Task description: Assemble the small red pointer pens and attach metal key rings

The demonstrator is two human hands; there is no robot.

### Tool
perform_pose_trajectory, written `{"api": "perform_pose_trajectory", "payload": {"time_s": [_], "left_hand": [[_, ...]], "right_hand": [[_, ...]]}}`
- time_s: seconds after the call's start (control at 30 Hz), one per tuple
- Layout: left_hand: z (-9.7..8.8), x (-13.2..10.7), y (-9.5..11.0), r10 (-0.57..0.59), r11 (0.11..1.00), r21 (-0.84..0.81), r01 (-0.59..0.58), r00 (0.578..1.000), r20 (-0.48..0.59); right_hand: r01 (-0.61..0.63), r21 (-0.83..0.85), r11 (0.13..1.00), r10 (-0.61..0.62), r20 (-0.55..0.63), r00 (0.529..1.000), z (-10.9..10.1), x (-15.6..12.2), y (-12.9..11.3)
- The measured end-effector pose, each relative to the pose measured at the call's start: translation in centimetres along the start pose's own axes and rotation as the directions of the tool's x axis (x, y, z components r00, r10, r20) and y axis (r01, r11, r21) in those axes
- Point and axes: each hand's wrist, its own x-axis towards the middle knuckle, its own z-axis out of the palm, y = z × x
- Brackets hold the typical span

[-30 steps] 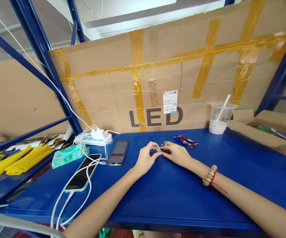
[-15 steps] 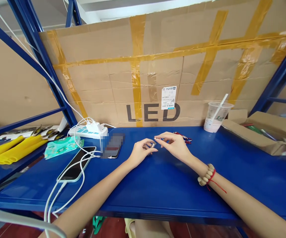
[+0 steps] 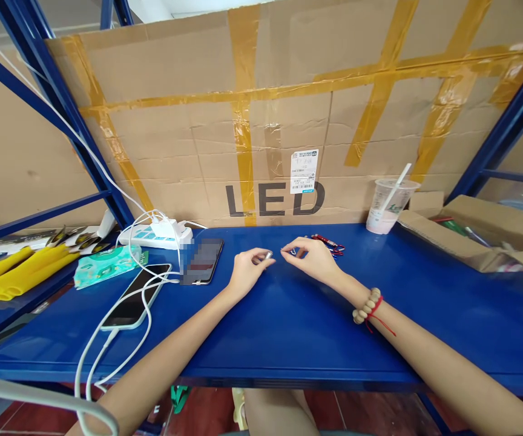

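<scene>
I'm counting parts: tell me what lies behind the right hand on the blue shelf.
Behind the right hand lies a small heap of slim red and blue clip-like pieces on the blue metal shelf. The hand covers the heap's near end, so their number cannot be told.

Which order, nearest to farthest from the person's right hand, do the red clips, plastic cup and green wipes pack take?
1. Red clips, just behind the right hand.
2. Plastic cup, back right.
3. Green wipes pack, far left.
</scene>
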Motion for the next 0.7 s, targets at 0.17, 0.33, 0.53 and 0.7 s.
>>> {"api": "perform_pose_trajectory", "payload": {"time_s": [0.17, 0.33, 0.53, 0.7], "left_hand": [[-0.7, 0.4, -0.4, -0.024, 1.000, -0.005, 0.023, 0.972, -0.233], [-1.0, 0.6, -0.6, -0.032, 0.999, -0.002, 0.033, 0.965, -0.261], [-0.8, 0.4, -0.2, -0.002, 0.999, -0.052, -0.006, 0.990, -0.138], [-0.2, 0.0, 0.4, 0.022, 0.978, -0.209, -0.006, 0.997, 0.073]], "right_hand": [[-0.039, -0.290, 0.956, 0.064, 0.078, 0.995, -0.7, 0.0, 1.7], [-0.030, -0.422, 0.906, 0.093, 0.130, 0.987, -0.5, -0.2, 3.0], [0.026, -0.436, 0.899, 0.053, 0.168, 0.984, 0.1, -0.1, 3.5], [0.097, -0.506, 0.857, 0.002, 0.192, 0.981, 0.0, 0.0, 3.2]]}}
